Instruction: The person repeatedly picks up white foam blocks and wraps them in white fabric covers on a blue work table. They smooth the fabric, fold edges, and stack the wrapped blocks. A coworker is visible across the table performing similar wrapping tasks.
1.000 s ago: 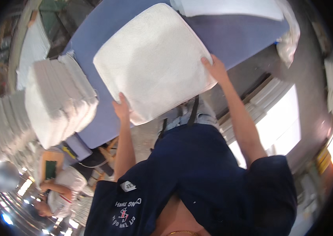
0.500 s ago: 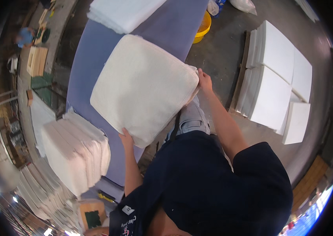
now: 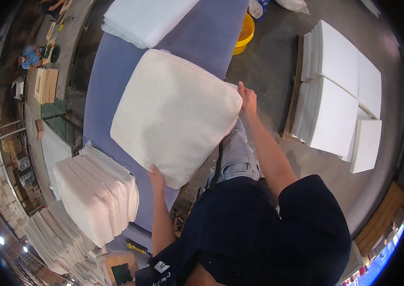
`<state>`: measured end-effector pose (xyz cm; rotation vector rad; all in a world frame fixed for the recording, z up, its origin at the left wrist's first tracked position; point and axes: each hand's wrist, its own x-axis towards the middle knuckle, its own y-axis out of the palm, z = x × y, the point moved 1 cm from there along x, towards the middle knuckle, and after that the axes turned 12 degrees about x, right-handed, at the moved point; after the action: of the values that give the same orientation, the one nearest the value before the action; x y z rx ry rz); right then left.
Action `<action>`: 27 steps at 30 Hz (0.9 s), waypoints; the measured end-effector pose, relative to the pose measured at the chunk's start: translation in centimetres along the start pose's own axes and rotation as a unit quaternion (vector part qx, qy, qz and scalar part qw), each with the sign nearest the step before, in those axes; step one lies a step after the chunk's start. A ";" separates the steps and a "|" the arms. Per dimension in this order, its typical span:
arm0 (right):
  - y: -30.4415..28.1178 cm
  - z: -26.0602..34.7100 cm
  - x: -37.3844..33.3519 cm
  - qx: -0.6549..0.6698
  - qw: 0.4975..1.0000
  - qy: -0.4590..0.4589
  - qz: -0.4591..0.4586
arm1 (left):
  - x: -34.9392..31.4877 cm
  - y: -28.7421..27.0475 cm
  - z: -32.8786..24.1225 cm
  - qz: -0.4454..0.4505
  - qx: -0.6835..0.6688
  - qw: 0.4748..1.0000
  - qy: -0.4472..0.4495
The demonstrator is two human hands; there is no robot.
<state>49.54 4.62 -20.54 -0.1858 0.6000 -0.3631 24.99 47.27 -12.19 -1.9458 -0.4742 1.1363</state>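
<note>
A square cream-white fabric-covered cushion (image 3: 175,114) with rounded corners and seamed edges lies over the blue-grey table, one side jutting past its right edge. My left hand (image 3: 156,179) grips the near edge by the lower corner, thumb on top and the other fingers hidden underneath. On the right corner my right hand (image 3: 247,97) is closed, its thumb up along the seam. To the left stands a stack of similar cream cushions (image 3: 99,190). Beyond the held cushion lies a pile of white wadding sheets (image 3: 147,19).
The blue-grey table (image 3: 102,90) runs away from me. White foam blocks (image 3: 333,95) are stacked on a pallet to the right. A yellow bucket (image 3: 245,34) stands beyond the table's right edge. A yellow-and-black tool (image 3: 137,246) lies near my left forearm. Another person (image 3: 31,56) works far left.
The cushion's near side has dropped slightly and the cushion looks flatter and smoother at its right corner. Both hands keep their grip at nearly the same places. My view has shifted a little.
</note>
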 end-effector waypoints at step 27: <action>10.8 17.0 -1.3 -0.244 0.819 -0.464 0.233 | -9.6 9.8 3.1 -0.184 -0.645 0.707 -0.225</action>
<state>61.44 16.22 -9.08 -0.6500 -0.2659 0.3831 16.57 36.55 -15.66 -2.3735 -2.3228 1.0451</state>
